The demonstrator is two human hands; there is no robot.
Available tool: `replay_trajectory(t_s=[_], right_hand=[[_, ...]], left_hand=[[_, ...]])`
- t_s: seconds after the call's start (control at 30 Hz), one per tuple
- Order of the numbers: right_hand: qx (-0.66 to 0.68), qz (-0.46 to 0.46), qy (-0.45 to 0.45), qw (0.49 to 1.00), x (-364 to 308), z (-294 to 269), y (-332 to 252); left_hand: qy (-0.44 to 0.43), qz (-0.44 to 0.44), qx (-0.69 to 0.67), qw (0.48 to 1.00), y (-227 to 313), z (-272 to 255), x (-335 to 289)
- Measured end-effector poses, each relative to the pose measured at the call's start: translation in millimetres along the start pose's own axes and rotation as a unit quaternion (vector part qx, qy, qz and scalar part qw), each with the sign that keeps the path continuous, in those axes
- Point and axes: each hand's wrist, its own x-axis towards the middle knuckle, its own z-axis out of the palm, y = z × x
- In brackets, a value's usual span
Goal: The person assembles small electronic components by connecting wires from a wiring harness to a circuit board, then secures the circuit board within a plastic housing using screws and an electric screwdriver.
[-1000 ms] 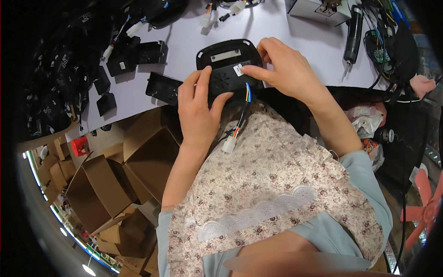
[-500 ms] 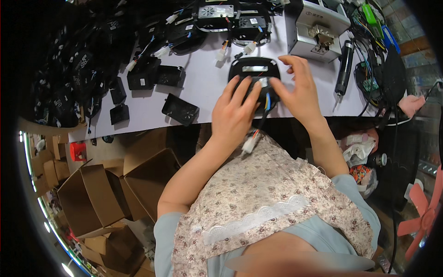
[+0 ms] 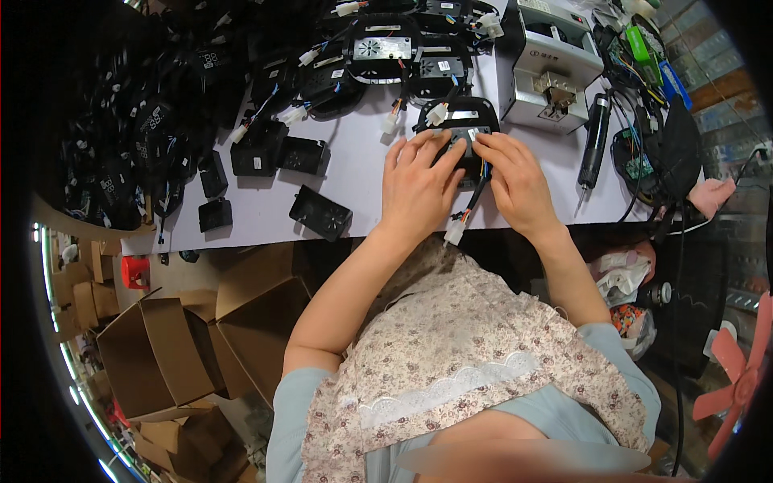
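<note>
A black, rounded electronic housing [image 3: 459,117] lies on the white table with its back side up, showing a metal strip and a small white label. My left hand [image 3: 419,181] reaches over its left part, fingers bent onto the back and thumb near the lower edge. Against the right side, my right hand [image 3: 517,179] holds it with its fingers close together. Between my hands a wire lead runs off the near edge and ends in a white connector plug [image 3: 454,233]. The fingers hide much of the housing's middle.
Similar housings [image 3: 382,48] with wire leads stand behind, and a dark heap of them [image 3: 137,145] fills the left. Small black boxes [image 3: 320,213] lie left of my hands. Rightward are a grey metal machine [image 3: 547,72] and a black electric screwdriver [image 3: 594,145]. Cardboard boxes [image 3: 185,346] stand below.
The housing has slid away from me, toward the others behind. My right hand has come from spread beside it to fingers together on its right side. My left hand has moved along with it.
</note>
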Motion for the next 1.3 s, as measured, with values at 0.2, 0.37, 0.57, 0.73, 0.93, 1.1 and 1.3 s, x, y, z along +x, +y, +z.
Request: replay_trajectory(t_s=[0.2,0.37,0.57,0.73,0.93,1.1,1.3], right_hand=[[-0.073,-0.027,-0.025,0.997,-5.5,10.6,-8.1],[-0.108,-0.033,-0.041,0.993,-3.3,-8.5,-1.4],[-0.040,-0.038,0.029,0.998,24.8,-24.7,-65.3],[0.135,-0.129,-0.150,0.971,32.0,17.5,-160.6],[0.016,-0.092,-0.158,0.983,40.6,109.9,-171.6],[0.032,-0.123,-0.145,0.981,40.8,109.5,-162.5],[0.187,-0.032,-0.117,0.975,44.0,92.6,-154.9]], left_hand=[[0.016,0.002,-0.015,1.000,-3.7,0.8,-9.8],[0.091,0.018,-0.118,0.989,13.0,-46.3,-44.2],[0.217,-0.172,0.089,0.957,-66.8,-129.8,-125.5],[0.173,-0.442,0.241,0.847,-174.4,-181.4,-169.9],[0.197,-0.416,0.239,0.855,-253.4,-194.3,-154.4],[0.281,-0.267,0.358,0.849,-339.1,-233.7,-120.5],[0.165,-0.368,0.348,0.847,-395.0,-265.7,-92.7]])
